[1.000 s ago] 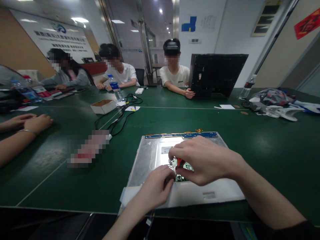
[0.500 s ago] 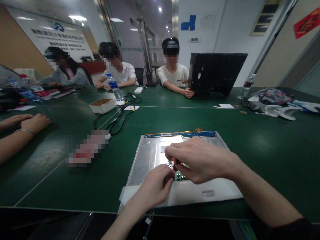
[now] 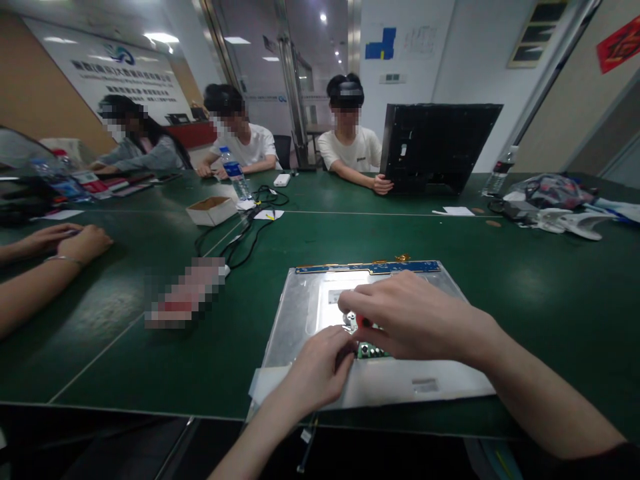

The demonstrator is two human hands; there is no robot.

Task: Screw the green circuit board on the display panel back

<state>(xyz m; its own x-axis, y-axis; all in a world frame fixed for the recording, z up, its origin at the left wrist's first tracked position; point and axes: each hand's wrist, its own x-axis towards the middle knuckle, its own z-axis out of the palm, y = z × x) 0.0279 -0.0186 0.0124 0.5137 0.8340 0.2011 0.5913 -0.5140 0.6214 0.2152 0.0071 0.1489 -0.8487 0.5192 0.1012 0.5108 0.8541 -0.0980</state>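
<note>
A green table (image 3: 310, 240) is spreading around and beyond both hands, and a flat metal-backed panel (image 3: 293, 323) is lying on it, directly beneath them. The right hand (image 3: 405, 310) is arching over the panel's middle; the left hand (image 3: 320, 367) is resting just beside its fingertips, fingers curling, though whether they are pinching anything I cannot tell. Below the right hand, a green circuit board (image 3: 373, 351) is partly showing. Smallest, a red-handled tool (image 3: 360, 321) is sitting in the right hand's grasp. The person is apparently working it at the board, and the next move is probably calling for steady, controlled pressure.
</note>
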